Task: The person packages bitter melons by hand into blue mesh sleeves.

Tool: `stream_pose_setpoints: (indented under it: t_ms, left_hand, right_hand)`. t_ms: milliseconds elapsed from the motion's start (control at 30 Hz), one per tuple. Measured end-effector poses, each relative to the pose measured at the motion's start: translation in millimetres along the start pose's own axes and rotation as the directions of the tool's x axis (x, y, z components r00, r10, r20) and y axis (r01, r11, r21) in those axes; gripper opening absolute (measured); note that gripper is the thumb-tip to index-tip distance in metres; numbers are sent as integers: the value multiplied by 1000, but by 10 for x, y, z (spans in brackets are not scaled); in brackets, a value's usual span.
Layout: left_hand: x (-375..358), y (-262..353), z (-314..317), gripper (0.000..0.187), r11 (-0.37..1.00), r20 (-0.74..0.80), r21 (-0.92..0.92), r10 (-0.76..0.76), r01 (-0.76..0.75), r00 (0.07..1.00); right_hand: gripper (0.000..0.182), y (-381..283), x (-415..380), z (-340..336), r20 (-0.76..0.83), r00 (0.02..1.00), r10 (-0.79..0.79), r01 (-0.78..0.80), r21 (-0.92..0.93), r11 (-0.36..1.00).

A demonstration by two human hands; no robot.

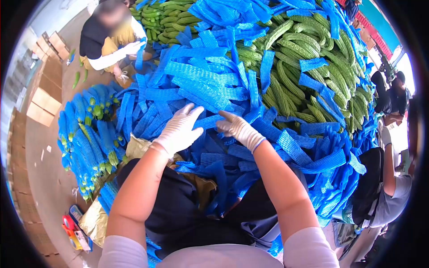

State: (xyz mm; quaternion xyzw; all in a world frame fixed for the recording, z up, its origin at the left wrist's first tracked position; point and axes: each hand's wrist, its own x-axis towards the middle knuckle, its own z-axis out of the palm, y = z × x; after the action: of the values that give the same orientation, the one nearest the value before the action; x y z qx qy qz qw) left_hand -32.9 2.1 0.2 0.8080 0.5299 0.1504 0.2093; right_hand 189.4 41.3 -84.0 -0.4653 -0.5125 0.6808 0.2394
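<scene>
My left hand (181, 129), in a white glove, lies over a heap of blue foam net sleeves (203, 80) with its fingers spread. My right hand (241, 129), also gloved, is just to the right, palm down on the same sleeves. Its fingers reach leftward, partly bent, and I see nothing held in them. Loose net sleeves surround both hands and spill down over my lap. Beyond my right hand is a pile of long, ridged green bitter melons (308, 67), with some sleeves strewn over it.
Melons in blue sleeves (91, 129) are stacked to my left. Scissors (71, 230) with red and orange handles lie low on the left, near cardboard boxes (47, 96). A gloved co-worker (111, 40) sits at upper left; another person (389, 192) is at right.
</scene>
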Motion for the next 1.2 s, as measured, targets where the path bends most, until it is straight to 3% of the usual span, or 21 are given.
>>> stream_pose_setpoints:
  t_ms: [33,67,100,133,200,267,300,367,500,533,567,700,833,900,967,1000,1033,1100,1133,1167,1200]
  left_hand:
    - [65,-29,71,61,998,13,19,-63,63,998]
    - [115,-63,128,59,998,-3,17,-59,59,998]
    - [141,-58,132,59,998,-1,19,-58,58,998]
    - [191,-44,116,59,999,-27,-33,-19,18,999]
    - [278,7,49,56,996,-53,-91,4,-9,999]
    - [322,-87,38,54,994,-71,-97,34,-41,997]
    - [308,-146,20,53,992,-88,-104,59,-68,994]
    - [284,-219,-28,52,994,-108,-75,74,-82,991]
    - [279,-106,-143,48,948,-216,-238,160,-211,963]
    - [275,-28,-174,46,889,-153,-440,65,-127,986]
    - [265,53,-208,43,786,-67,-618,-16,-29,998]
    - [170,263,-349,36,802,-18,-585,140,-124,990]
    - [72,407,-356,35,792,-28,-595,148,-136,989]
    - [74,439,-303,32,806,-44,-575,146,-144,988]
    - [107,430,-205,26,904,-158,-353,197,-241,968]
    - [127,417,-139,20,928,-153,-310,165,-206,974]
    - [148,417,-73,20,931,-157,-303,162,-204,974]
    - [178,446,56,18,904,-179,-416,21,-95,984]
    - [179,471,100,18,797,-118,-602,-34,-45,992]
    - [189,501,126,18,723,-110,-691,-74,-23,991]
    - [206,530,79,16,666,-56,-745,-131,46,990]
  right_hand:
    - [75,156,89,-16,45,996,79,-76,-65,995]
    - [75,354,186,40,87,988,129,-103,-257,961]
    - [75,554,284,124,117,981,153,-86,-442,893]
    - [75,683,346,232,114,984,134,-57,-514,856]
    - [78,732,435,360,54,999,6,21,-491,871]
    - [77,781,519,471,-247,961,-122,34,-331,943]
    - [67,837,665,438,-272,954,-124,56,-246,968]
    - [52,334,496,342,-283,949,-138,145,3,989]
    - [34,-646,-83,62,-296,942,-160,215,166,962]
    - [33,-726,-165,-23,-278,946,-166,221,182,958]
    - [33,-809,-264,-68,-296,946,-130,186,168,968]
    - [34,-832,-475,-150,-333,933,-135,211,204,956]
    - [36,-697,-574,-192,-352,928,-123,229,278,933]
    - [36,-664,-610,-171,-336,933,-129,223,258,940]
    - [39,-663,-631,-112,-293,947,-133,220,286,933]
    - [48,-677,-657,-66,-226,960,-168,233,302,924]
    - [70,-717,-719,22,-175,956,-237,281,291,915]
    - [89,-571,-678,208,-124,897,-425,443,275,854]
    - [97,-594,-690,192,-61,870,-489,472,-186,862]
    - [87,-512,-635,246,-88,794,-602,571,-235,787]
    - [77,-545,-626,203,-124,799,-589,568,-167,806]
